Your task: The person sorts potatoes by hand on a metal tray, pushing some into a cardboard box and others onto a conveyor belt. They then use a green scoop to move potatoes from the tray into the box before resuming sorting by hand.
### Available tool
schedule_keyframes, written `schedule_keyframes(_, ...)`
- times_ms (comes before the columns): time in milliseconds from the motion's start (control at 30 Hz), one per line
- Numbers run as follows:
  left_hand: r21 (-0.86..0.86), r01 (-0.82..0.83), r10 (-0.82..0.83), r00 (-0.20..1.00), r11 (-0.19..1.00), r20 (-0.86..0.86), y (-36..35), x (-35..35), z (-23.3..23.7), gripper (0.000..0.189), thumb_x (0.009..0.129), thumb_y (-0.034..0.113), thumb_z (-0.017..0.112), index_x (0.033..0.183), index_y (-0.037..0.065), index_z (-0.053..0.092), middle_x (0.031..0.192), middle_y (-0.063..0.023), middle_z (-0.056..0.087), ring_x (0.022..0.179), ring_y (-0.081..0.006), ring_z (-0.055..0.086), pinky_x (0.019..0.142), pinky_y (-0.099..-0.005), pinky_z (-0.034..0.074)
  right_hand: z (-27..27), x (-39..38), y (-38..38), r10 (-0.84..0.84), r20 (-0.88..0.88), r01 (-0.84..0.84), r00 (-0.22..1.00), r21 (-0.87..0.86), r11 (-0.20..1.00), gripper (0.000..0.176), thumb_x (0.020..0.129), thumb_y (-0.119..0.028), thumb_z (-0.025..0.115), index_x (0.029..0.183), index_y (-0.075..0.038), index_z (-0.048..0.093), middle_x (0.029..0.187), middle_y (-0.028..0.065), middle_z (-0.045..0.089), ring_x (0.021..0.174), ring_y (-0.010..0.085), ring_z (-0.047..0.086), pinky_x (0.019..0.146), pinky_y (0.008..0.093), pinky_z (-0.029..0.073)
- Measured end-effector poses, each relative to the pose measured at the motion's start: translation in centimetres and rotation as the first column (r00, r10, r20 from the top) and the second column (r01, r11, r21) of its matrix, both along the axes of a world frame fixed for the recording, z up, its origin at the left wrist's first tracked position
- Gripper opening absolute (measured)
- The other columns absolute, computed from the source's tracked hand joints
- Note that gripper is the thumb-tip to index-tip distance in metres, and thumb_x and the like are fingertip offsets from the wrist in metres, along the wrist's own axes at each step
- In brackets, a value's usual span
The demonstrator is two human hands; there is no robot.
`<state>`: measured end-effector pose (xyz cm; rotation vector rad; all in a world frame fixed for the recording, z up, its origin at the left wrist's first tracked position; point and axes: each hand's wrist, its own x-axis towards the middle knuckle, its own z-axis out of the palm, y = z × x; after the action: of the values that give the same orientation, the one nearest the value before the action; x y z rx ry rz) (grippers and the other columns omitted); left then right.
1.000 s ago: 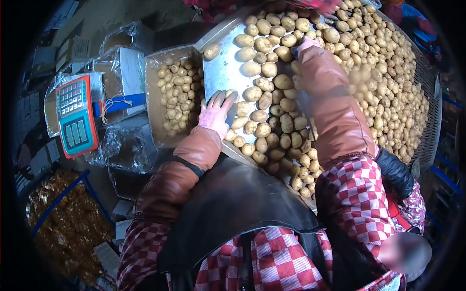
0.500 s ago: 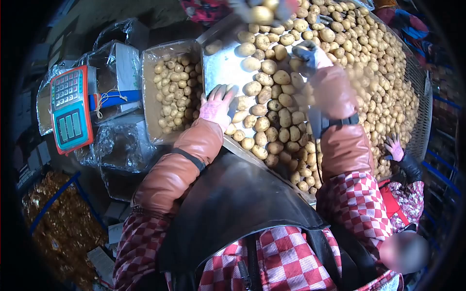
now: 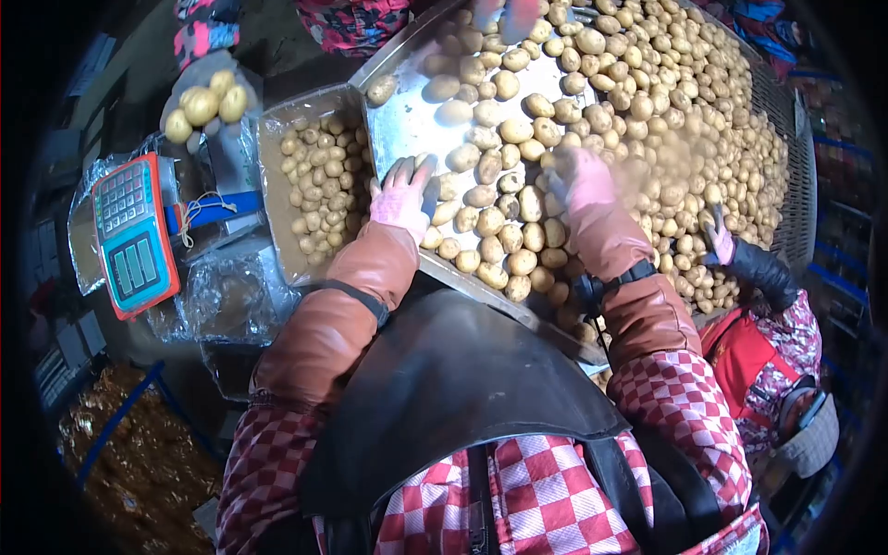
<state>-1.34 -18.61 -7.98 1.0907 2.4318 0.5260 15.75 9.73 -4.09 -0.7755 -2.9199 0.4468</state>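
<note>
My left hand (image 3: 404, 199), in a pink glove with dark fingers, lies with its fingers spread at the left rim of the metal sorting table (image 3: 400, 125). A few potatoes rest just beyond its fingertips. My right hand (image 3: 585, 180), gloved alike, reaches down among the potatoes (image 3: 532, 202) in the middle of the table. Its fingers are smeared and partly lost among the potatoes, so I cannot make out whether they grip one. Beside my left hand stands a lined cardboard box (image 3: 277, 199) partly filled with smaller potatoes (image 3: 319, 180).
A red-and-blue weighing scale (image 3: 134, 236) stands left of the box, near plastic-wrapped boxes (image 3: 227, 296). At upper left a co-worker's gloved hand holds several potatoes (image 3: 201, 106). Another co-worker's hand (image 3: 720, 242) touches the pile at right. A blurred hand (image 3: 504, 17) shows at the top.
My right hand has moved down and slightly left, toward me. My left hand stays at the rim. A co-worker's hand with potatoes has appeared at upper left; the right co-worker's hand has shifted up.
</note>
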Motion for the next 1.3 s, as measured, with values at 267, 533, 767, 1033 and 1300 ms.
schedule_keyframes(267,0.072,-0.031,0.035,0.998,0.997,-0.048,0.5,-0.4,-0.4,0.07,0.08,0.011,0.063,0.145,0.025,0.041,0.144,-0.0087,0.043,0.14,-0.0264,0.036,0.108,-0.0663,0.028,6.4,-5.0,2.3,-0.318,-0.219,0.382,0.922,0.39,0.838,0.054,0.08,-0.027,0.075,0.129,-0.012,0.058,0.117,0.0199,0.062,0.104,0.0366,0.063,0.095,0.0428,0.049)
schedule_keyframes(533,0.045,-0.004,0.005,1.0,0.999,-0.021,0.0,-0.5,-0.7,0.084,0.069,0.006,0.067,0.146,0.025,0.039,0.147,-0.0073,0.042,0.141,-0.0255,0.036,0.109,-0.0643,0.028,0.0,-8.0,-8.5,-0.066,0.564,0.129,0.823,-0.071,0.989,0.072,0.085,-0.009,0.056,0.151,-0.019,0.029,0.153,0.0213,0.029,0.122,0.0375,0.056,0.099,0.0471,0.049)
schedule_keyframes(767,0.022,0.007,-0.007,1.0,1.0,-0.009,0.0,-0.6,-0.6,0.086,0.069,0.005,0.066,0.147,0.025,0.037,0.148,-0.0068,0.042,0.141,-0.0253,0.035,0.11,-0.0651,0.026,1.3,-7.5,-4.9,-0.023,0.301,0.065,0.953,-0.13,0.989,0.038,0.085,-0.011,0.058,0.124,-0.01,0.056,0.12,0.0193,0.06,0.114,0.0353,0.059,0.094,0.0462,0.049)
schedule_keyframes(1033,0.066,-0.058,0.058,0.998,0.996,-0.003,0.7,0.0,0.1,0.079,0.074,0.001,0.061,0.146,0.025,0.04,0.148,-0.0108,0.041,0.141,-0.0286,0.036,0.112,-0.063,0.026,-0.4,-6.1,-9.1,-0.201,-0.179,-0.073,0.963,-0.891,0.448,0.057,0.093,-0.029,0.066,0.14,-0.006,0.045,0.1,0.0109,0.069,0.071,0.016,0.064,0.061,0.0292,0.052)
schedule_keyframes(1300,-0.003,0.015,-0.016,0.999,1.0,-0.044,0.4,-0.1,-0.2,0.074,0.081,0.013,0.063,0.149,0.024,0.035,0.147,-0.0119,0.04,0.141,-0.0282,0.035,0.109,-0.0659,0.027,-6.7,-9.0,-9.4,-0.33,0.291,0.389,0.898,-0.176,0.904,0.056,0.096,-0.033,0.051,0.144,-0.005,0.045,0.139,0.0245,0.051,0.125,0.0377,0.052,0.107,0.0471,0.038)
